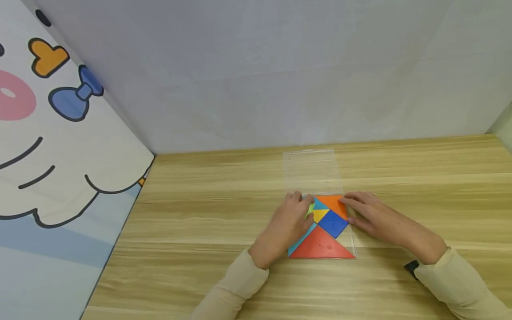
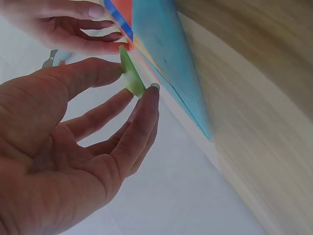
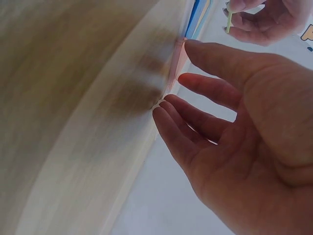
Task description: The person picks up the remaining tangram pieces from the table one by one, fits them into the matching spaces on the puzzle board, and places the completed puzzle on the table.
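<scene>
My left hand (image 1: 286, 224) pinches a thin green tangram piece (image 2: 131, 74) between thumb and fingers. In the left wrist view the piece is tilted on edge, above the other pieces. My right hand (image 1: 372, 215) rests at the right side of the clear plastic case (image 1: 353, 247), fingers extended. Its fingertips touch the edge by the orange triangle (image 1: 332, 202). Inside the case lie a red triangle (image 1: 321, 246), a dark blue square (image 1: 333, 223), a small yellow triangle (image 1: 320, 215) and light blue pieces (image 1: 300, 242), partly hidden by the left hand.
The case's clear lid (image 1: 312, 171) lies folded back on the wood-grain table (image 1: 208, 231). A pale wall (image 1: 280, 75) rises behind the table. A cartoon-printed panel (image 1: 72, 146) stands along the left side. A dark object (image 1: 412, 269) shows by the right sleeve.
</scene>
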The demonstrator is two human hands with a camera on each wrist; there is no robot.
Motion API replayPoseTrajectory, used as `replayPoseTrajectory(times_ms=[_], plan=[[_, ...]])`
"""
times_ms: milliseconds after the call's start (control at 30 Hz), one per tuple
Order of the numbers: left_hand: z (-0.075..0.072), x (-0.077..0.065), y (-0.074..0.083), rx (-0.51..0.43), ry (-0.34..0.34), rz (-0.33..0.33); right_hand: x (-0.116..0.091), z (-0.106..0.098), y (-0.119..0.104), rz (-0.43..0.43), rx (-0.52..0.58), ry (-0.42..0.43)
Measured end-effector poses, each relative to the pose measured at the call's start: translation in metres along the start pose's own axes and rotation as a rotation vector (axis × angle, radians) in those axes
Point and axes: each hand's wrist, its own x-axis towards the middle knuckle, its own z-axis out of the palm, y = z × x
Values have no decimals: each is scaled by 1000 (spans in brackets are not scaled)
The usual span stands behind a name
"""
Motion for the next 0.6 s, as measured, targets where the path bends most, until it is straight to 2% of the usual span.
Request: replayPoseTrajectory(times_ms=[233, 400, 600], plan=[[-1, 3, 15, 15, -88, -34, 0, -1, -4, 5, -7, 2], [0, 6, 23, 2, -108, -40, 0, -2, -5, 3, -3, 6], [6, 8, 31, 19, -118, 10, -1, -3, -5, 7, 0, 6]])
